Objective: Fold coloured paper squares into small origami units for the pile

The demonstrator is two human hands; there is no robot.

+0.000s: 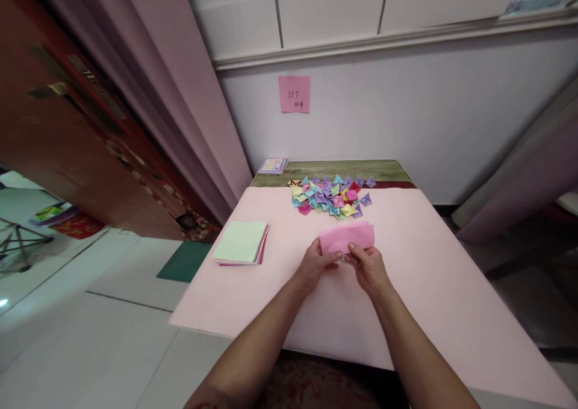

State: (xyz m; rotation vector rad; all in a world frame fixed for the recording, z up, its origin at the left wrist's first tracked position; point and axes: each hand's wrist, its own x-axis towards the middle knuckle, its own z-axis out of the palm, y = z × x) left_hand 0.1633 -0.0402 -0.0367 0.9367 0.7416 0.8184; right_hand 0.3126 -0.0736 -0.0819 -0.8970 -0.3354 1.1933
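A pink sheet of paper (345,238), folded over into a wide rectangle, is held above the table between both hands. My left hand (316,263) pinches its lower left part, thumb on top. My right hand (369,265) grips the lower edge near the middle and right, thumb also on the near face. Just beyond the paper lies a heap of small folded paper shapes (332,197) in purple, blue, yellow, green and pink. To the left sits a stack of square paper sheets (241,241), pale green on top with pink and red edges below.
A pink cover (433,312) lies over most of the table, leaving its wood-patterned far end (383,169) bare. A small pack of printed cards or paper (273,165) rests at the far left corner. A pink handwritten note (294,94) hangs on the wall; a curtain (180,96) borders the left.
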